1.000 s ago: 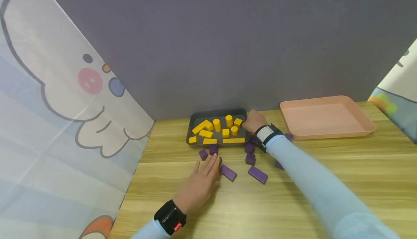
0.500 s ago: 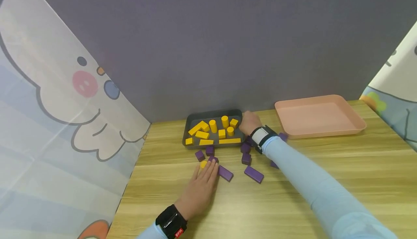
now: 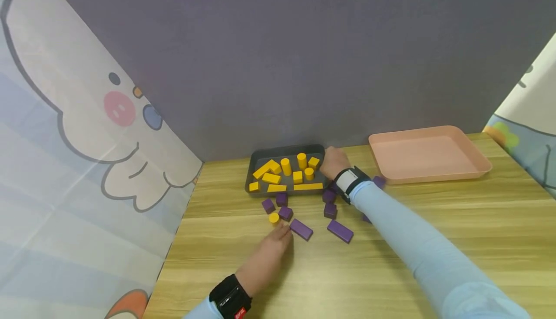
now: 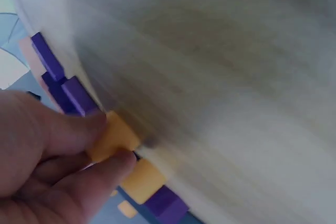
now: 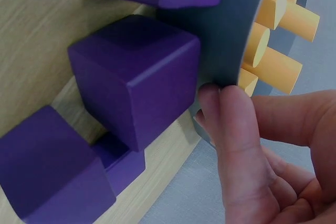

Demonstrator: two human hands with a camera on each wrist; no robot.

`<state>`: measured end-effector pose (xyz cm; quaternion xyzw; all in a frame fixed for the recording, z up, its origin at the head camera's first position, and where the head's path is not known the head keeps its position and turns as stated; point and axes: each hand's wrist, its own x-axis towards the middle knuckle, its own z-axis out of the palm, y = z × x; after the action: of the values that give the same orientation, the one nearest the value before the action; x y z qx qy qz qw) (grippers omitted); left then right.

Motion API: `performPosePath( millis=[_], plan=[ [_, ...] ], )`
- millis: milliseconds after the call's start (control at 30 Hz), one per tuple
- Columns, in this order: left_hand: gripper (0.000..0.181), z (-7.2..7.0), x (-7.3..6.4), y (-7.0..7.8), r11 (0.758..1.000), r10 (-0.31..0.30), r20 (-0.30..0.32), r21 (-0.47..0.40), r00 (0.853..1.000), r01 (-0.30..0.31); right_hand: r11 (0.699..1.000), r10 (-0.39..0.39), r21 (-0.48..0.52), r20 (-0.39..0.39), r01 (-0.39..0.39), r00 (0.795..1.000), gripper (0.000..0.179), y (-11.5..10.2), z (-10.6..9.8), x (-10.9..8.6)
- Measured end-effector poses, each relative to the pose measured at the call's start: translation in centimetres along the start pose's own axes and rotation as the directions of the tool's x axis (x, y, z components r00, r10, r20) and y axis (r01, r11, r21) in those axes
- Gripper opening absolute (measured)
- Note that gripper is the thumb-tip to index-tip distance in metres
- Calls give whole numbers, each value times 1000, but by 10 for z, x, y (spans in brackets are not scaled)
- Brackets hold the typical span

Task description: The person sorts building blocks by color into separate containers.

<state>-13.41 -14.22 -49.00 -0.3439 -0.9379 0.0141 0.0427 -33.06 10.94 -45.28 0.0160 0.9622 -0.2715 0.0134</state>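
My left hand (image 3: 267, 258) is low over the table, thumb and fingers pinching a yellow block (image 4: 116, 136), which the hand hides in the head view. Just past the fingertips stands a yellow cylinder (image 3: 273, 218), beside a purple cube (image 3: 285, 213). A purple rectangular block (image 3: 301, 229) lies right by the fingers. My right hand (image 3: 334, 163) grips the right rim of a dark grey tray (image 3: 256, 157); in the right wrist view its fingertips meet at the edge of the tray wall. Several yellow blocks and cylinders (image 3: 285, 167) are in that tray.
Several purple blocks lie in front of the dark tray, among them a cube (image 3: 330, 211) and a rectangular block (image 3: 340, 231); the right forearm partly covers others. A pink tray (image 3: 430, 157) stands at the right, against the grey panel (image 3: 295, 68) behind the table.
My left hand has drawn back slightly; its outstretched fingers have bent into a pinch on a yellow block. The yellow cylinder and purple cube are now uncovered. My right hand stays at the tray rim.
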Motion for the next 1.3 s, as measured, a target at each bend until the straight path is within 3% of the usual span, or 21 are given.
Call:
performPosePath(
  millis=[133,233,367,467,700,833,967,1133,1200,1300],
  plan=[
    [35,2,5,-7,992,-39,-48,-125,998,33,1000,-2,0,-11,2,1000,24,0,0,2],
    [34,-4,8,-12,974,-76,0,-213,997,74,1000,2,-3,-18,-2,1000,23,1,0,3],
    [30,-19,10,-20,925,-142,44,-349,989,149,1000,10,-1,-11,-11,1000,21,-1,-1,-1],
    [25,-34,18,-30,900,-198,-4,-397,980,181,1000,18,-1,-5,-18,1000,21,-2,-4,-3],
    [21,-75,56,-63,857,-334,-140,-456,932,239,1000,17,-8,-15,-17,1000,22,3,-8,-4],
    [23,-87,82,-80,842,-370,-174,-479,913,249,1000,15,-2,-22,-15,1000,20,5,-7,-6],
    [22,-82,106,-87,849,-376,-201,-465,905,250,1000,4,-3,-24,-4,1000,18,4,-7,-10],
    [23,-60,130,-86,822,-406,-184,-502,895,269,999,-40,-10,-28,39,999,16,3,-6,-13],
    [24,-50,139,-84,818,-403,-155,-503,902,279,999,-42,-18,-40,41,998,19,4,-5,-12],
    [26,-37,153,-83,835,-372,-122,-477,920,274,999,-38,-33,-57,36,998,22,8,-4,-12]
  ],
)
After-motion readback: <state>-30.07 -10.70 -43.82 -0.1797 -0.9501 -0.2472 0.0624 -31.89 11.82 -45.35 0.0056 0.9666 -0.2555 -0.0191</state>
